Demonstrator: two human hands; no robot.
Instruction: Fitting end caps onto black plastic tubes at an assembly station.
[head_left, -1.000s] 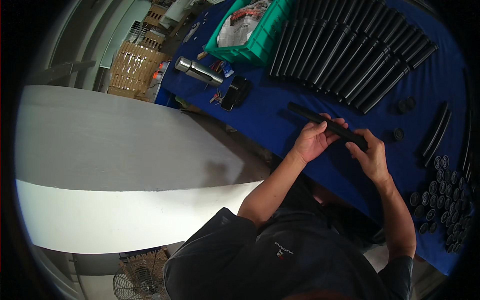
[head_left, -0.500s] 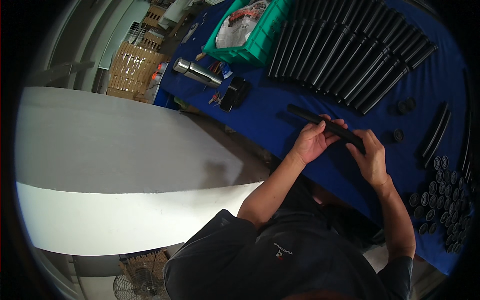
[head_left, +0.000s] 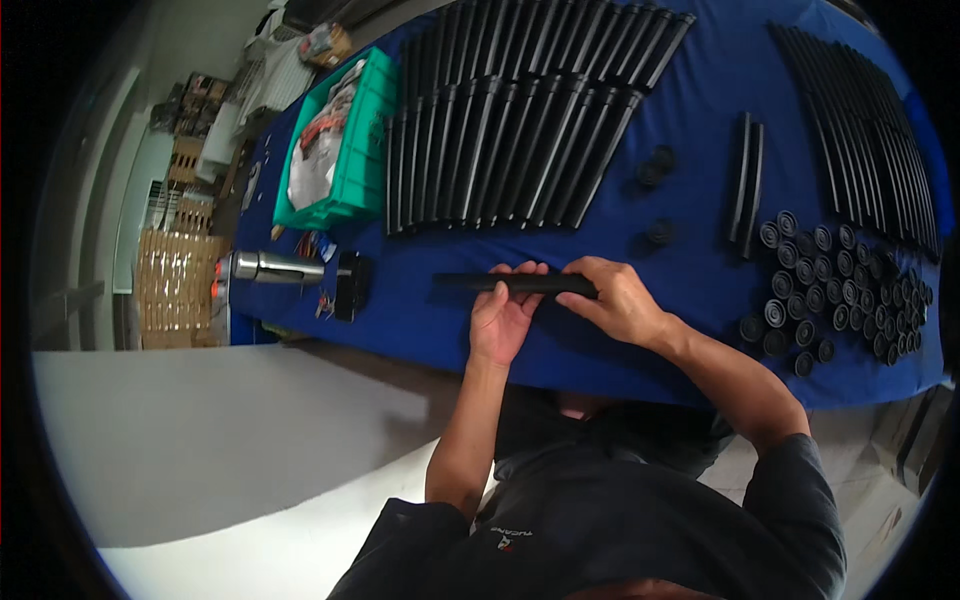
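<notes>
A straight black tube (head_left: 550,284) lies nearly level across both hands, above the blue tabletop. My left hand (head_left: 503,318) cradles its middle from below, palm up, with the thumb on the near side and the fingertips on the far side. My right hand (head_left: 622,305) grips the right end, and its palm and fingers hide that end. The tube's left end sticks out past my left hand. Beyond the hands, long black tubes (head_left: 480,150) lie side by side in a fanned row. Several round black caps (head_left: 805,270) are spread to the right.
A green crate (head_left: 370,150) with crumpled newspaper stands at the back left. Near it are a steel flask (head_left: 280,268) and a black case (head_left: 352,287). Two thin black strips (head_left: 745,190) and a stack of similar strips (head_left: 860,130) lie on the blue cloth (head_left: 690,110) at the right.
The view has swung to the right, bringing the stacked strips and more caps into sight. The tube now appears level instead of slanting; both hands still hold it.
</notes>
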